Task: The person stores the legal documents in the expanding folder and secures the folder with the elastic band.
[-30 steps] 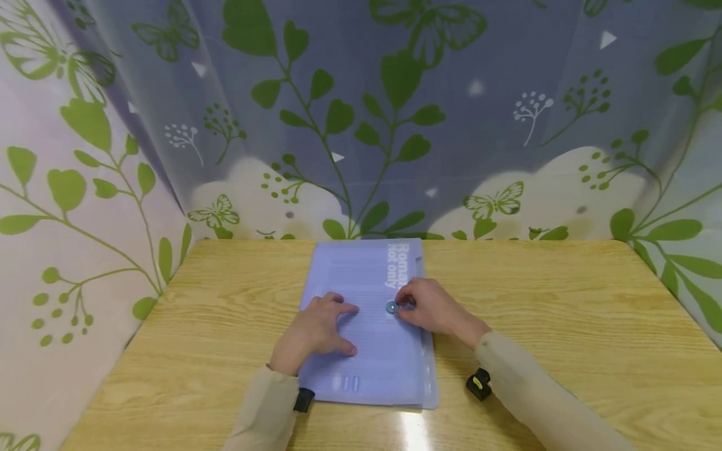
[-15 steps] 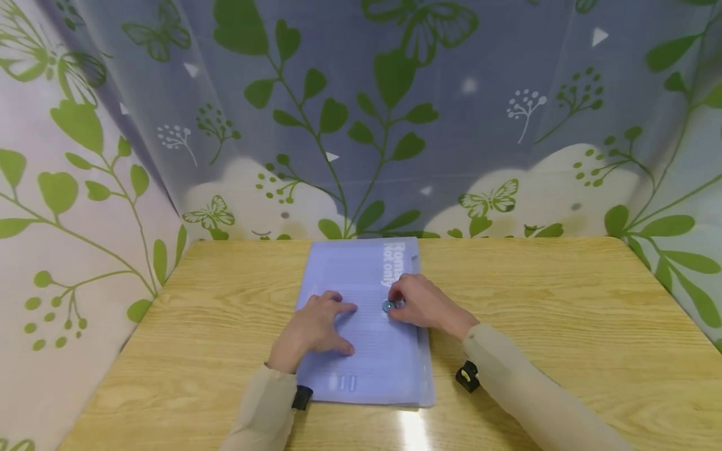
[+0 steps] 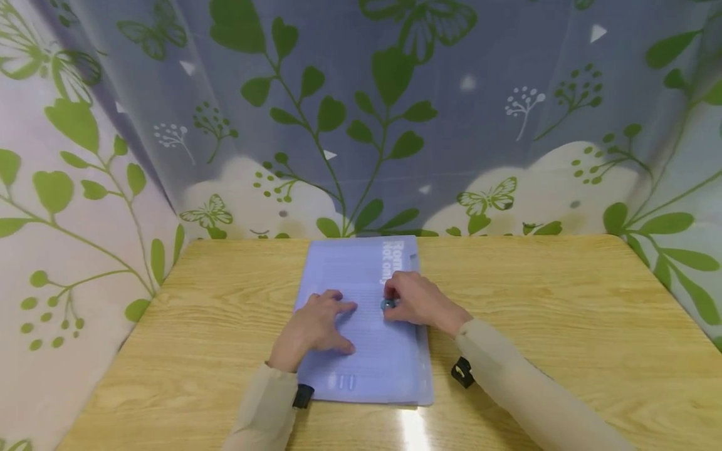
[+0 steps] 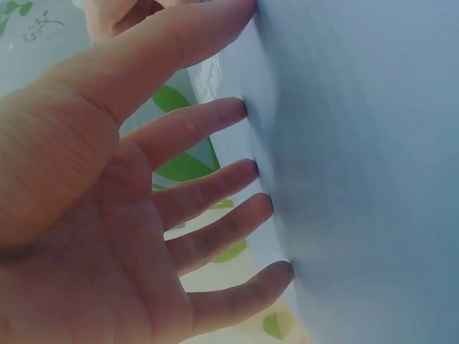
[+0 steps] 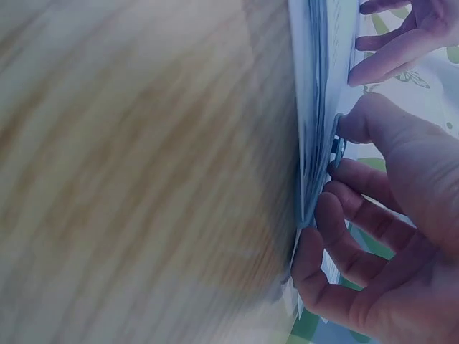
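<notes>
A translucent blue-violet document folder [image 3: 366,369] with white lettering lies flat on the wooden table, sheets of paper showing through its cover. My left hand [image 3: 318,326] rests on its left half, fingers spread and fingertips on the cover; the left wrist view shows these fingertips [image 4: 244,107] touching the surface. Near the folder's right side, the thumb and fingers of my right hand [image 3: 420,300] pinch a small round blue button [image 3: 387,304], which they partly cover. In the right wrist view the button [image 5: 338,143] stands edge-on between thumb and index finger, and the other fingers lie by the folder's layered edge [image 5: 312,107].
The wood-grain table [image 3: 564,326] extends to both sides of the folder. Behind it and at the sides hang curtains [image 3: 485,113] printed with leaves and butterflies. Black wrist straps [image 3: 462,373] sit by both sleeves.
My right hand has shifted slightly left over the button, and its fingers now cover more of it. My left hand stays on the folder. The head view has shifted a little.
</notes>
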`<act>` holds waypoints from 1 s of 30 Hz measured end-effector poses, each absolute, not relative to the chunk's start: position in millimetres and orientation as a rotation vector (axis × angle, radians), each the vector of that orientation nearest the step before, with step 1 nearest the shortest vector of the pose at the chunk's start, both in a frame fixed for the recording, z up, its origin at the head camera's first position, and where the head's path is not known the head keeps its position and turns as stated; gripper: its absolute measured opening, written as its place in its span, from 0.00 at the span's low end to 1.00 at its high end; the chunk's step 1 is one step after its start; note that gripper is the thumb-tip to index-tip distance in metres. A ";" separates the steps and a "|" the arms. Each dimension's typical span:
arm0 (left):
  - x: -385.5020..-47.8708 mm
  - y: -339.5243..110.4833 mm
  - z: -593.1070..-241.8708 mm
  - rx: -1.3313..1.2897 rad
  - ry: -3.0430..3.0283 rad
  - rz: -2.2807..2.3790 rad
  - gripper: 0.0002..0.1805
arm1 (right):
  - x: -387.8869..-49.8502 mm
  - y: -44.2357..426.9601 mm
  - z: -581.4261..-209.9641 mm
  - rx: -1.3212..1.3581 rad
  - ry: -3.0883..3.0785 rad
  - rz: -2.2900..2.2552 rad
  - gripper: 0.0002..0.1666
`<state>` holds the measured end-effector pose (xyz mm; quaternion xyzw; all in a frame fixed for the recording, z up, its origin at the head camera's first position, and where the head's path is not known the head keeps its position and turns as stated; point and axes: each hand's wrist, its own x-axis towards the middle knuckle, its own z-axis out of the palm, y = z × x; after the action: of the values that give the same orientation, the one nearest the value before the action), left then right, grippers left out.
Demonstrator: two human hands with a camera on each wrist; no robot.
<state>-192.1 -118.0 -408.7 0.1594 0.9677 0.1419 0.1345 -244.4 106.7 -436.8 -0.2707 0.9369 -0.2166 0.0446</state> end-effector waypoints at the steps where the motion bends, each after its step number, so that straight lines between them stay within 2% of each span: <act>1: -192.3 -118.1 -408.8 0.457 2.802 0.410 0.43 | -244.5 106.1 -436.8 -0.834 2.862 -0.664 0.10; 30: -195.2 -115.1 -410.5 0.445 2.779 0.410 0.44 | -244.8 100.3 -434.9 -0.846 2.882 -0.588 0.10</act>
<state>-195.2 -115.1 -410.5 0.1546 0.9663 0.1426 0.1484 -244.8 100.3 -434.9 -0.2762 0.9409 -0.1920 0.0407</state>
